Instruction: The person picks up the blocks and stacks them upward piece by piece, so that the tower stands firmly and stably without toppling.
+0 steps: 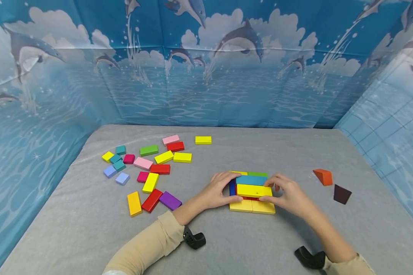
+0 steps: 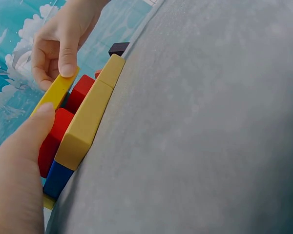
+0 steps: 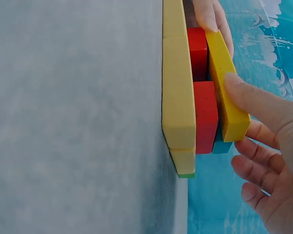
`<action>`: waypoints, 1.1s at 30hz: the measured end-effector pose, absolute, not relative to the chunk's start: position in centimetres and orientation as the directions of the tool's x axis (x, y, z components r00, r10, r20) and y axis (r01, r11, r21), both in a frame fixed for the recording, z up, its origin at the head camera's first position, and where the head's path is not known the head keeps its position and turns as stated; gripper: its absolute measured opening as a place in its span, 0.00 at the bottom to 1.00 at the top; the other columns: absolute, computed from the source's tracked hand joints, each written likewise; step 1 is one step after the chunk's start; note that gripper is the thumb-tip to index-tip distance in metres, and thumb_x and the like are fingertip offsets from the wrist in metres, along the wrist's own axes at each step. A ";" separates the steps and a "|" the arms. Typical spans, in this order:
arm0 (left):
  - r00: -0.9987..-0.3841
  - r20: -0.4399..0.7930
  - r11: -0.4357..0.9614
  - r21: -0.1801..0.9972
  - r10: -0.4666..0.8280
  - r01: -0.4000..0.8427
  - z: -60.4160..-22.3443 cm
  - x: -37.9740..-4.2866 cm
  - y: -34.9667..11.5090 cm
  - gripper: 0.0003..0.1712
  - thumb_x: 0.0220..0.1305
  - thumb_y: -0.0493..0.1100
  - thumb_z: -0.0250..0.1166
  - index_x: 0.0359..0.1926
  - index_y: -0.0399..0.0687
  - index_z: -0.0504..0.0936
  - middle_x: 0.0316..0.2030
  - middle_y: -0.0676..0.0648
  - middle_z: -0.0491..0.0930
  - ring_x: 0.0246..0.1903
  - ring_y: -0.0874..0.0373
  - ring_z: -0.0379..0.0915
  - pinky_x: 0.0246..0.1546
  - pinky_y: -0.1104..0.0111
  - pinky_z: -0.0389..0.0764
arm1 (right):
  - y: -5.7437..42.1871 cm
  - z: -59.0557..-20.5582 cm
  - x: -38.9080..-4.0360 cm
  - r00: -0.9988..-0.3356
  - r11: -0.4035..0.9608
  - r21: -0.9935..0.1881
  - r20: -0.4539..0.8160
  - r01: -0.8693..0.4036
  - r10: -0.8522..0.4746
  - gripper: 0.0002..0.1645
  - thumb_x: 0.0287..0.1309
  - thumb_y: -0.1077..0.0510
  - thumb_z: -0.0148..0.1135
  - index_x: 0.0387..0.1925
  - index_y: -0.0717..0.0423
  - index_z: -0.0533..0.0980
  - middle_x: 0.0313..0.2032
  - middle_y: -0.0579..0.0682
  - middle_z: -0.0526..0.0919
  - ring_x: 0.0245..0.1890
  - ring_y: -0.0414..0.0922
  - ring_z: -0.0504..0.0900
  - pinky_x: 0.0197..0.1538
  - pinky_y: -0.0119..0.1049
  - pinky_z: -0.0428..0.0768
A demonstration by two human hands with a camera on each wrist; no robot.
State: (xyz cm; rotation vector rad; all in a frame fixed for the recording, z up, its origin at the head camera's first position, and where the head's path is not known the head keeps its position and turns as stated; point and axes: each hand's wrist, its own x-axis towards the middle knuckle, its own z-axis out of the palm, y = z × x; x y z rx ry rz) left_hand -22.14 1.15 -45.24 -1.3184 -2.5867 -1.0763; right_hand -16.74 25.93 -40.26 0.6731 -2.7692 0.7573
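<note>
A long yellow block [image 1: 254, 190] lies on top of a small block structure, with one hand at each of its ends. My left hand [image 1: 217, 192] holds its left end, thumb on the near side. At the other end my right hand [image 1: 290, 194] pinches it between thumb and fingers. Beneath it stand two red blocks [image 3: 206, 117] with a gap between them. Pale yellow blocks [image 1: 241, 206] form the structure's near edge. A teal block [image 1: 251, 180] lies just behind the held one, a green block [image 1: 258, 174] behind that. Part of a dark blue block [image 1: 232, 187] shows at the left.
Loose blocks are scattered on the left of the grey cloth [image 1: 89, 229], among them a purple block [image 1: 170, 200] and a red block [image 1: 152, 200]. An orange wedge [image 1: 323, 177] and a dark brown block [image 1: 342, 194] lie to the right. A dolphin-print curtain [image 1: 206, 88] hangs behind.
</note>
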 end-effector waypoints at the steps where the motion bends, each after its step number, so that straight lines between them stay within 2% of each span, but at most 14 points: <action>1: -0.635 0.336 0.394 0.561 0.695 0.728 -45.3 -22.2 1.2 0.38 0.56 0.55 0.64 0.64 0.52 0.62 0.61 0.51 0.65 0.61 0.57 0.57 0.61 0.59 0.55 | 25.9 -40.3 -16.7 -0.876 0.767 -0.428 0.301 -0.478 -0.378 0.20 0.34 0.54 0.77 0.33 0.52 0.77 0.31 0.42 0.72 0.26 0.38 0.68 0.26 0.29 0.72; 10: -0.646 0.324 0.396 0.578 0.691 0.714 -45.4 -22.2 1.1 0.36 0.56 0.54 0.64 0.64 0.53 0.62 0.61 0.52 0.66 0.62 0.57 0.56 0.61 0.58 0.55 | 25.8 -40.7 -16.8 -0.855 0.762 -0.399 0.332 -0.510 -0.399 0.22 0.32 0.55 0.77 0.33 0.53 0.76 0.30 0.43 0.72 0.26 0.38 0.68 0.25 0.27 0.70; 15: -0.640 0.331 0.395 0.568 0.693 0.722 -45.5 -22.2 1.1 0.36 0.57 0.55 0.63 0.64 0.54 0.62 0.61 0.52 0.66 0.62 0.56 0.56 0.61 0.58 0.55 | 26.1 -40.9 -17.0 -0.842 0.748 -0.399 0.347 -0.531 -0.413 0.31 0.32 0.54 0.77 0.41 0.57 0.74 0.37 0.49 0.72 0.31 0.43 0.72 0.31 0.35 0.77; 18: -0.638 0.332 0.394 0.567 0.695 0.724 -45.5 -22.2 1.1 0.36 0.57 0.55 0.63 0.64 0.54 0.62 0.61 0.52 0.66 0.62 0.56 0.56 0.61 0.58 0.55 | 26.5 -40.9 -17.3 -0.847 0.730 -0.431 0.308 -0.530 -0.433 0.38 0.35 0.51 0.76 0.50 0.59 0.71 0.44 0.54 0.71 0.37 0.48 0.75 0.39 0.44 0.79; 21: -0.646 0.321 0.403 0.570 0.693 0.716 -45.4 -22.1 1.1 0.37 0.56 0.55 0.63 0.64 0.55 0.62 0.61 0.52 0.65 0.62 0.56 0.56 0.61 0.58 0.54 | 26.9 -40.8 -17.5 -0.863 0.717 -0.482 0.229 -0.503 -0.451 0.41 0.40 0.47 0.73 0.56 0.60 0.69 0.49 0.57 0.70 0.42 0.50 0.75 0.43 0.49 0.77; 26: -0.657 0.305 0.416 0.575 0.690 0.704 -45.2 -22.0 1.2 0.37 0.56 0.55 0.63 0.64 0.54 0.62 0.61 0.51 0.65 0.62 0.56 0.56 0.62 0.58 0.54 | 27.2 -40.8 -17.7 -0.873 0.702 -0.542 0.140 -0.463 -0.467 0.42 0.44 0.45 0.70 0.58 0.61 0.67 0.53 0.58 0.72 0.44 0.49 0.73 0.45 0.49 0.76; 33: -0.648 0.324 0.406 0.569 0.689 0.715 -45.2 -21.9 1.2 0.37 0.55 0.54 0.65 0.63 0.52 0.63 0.60 0.49 0.67 0.62 0.53 0.57 0.61 0.58 0.55 | 27.4 -41.2 -18.1 -0.872 0.686 -0.568 0.129 -0.455 -0.472 0.41 0.45 0.46 0.69 0.58 0.60 0.67 0.54 0.57 0.72 0.45 0.49 0.74 0.46 0.49 0.76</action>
